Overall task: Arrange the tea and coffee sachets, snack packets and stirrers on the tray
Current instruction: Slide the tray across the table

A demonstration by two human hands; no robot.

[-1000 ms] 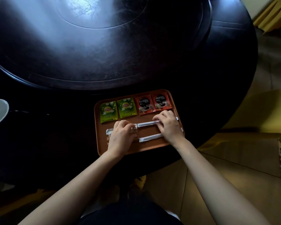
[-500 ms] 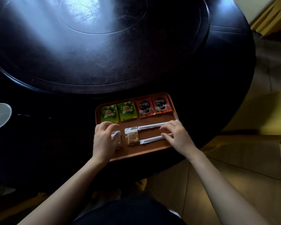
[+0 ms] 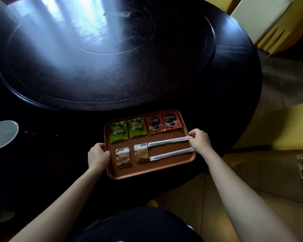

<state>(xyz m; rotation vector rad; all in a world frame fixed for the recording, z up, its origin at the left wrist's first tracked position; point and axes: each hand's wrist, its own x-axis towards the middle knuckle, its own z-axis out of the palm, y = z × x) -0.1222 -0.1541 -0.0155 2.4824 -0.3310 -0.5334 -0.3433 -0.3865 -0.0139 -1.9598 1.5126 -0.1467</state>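
The two green tea sachets (image 3: pixel 127 130) read "Lipton"; the two red coffee sachets (image 3: pixel 164 123) read "NESCAFE".

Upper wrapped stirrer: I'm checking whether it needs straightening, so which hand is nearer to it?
Right. The right hand touches the upper wrapped stirrer at its right end; the left hand holds the tray at its left edge, away from it.

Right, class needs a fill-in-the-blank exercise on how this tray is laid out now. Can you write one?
1. The far row of the tray holds two green tea sachets and two ____ coffee sachets.
2. The near row has ____ snack packets.
3. Right of the snacks lie two white ____.
4. The left hand grips the tray's ____ edge.

Missing words: red; two; stirrers; left
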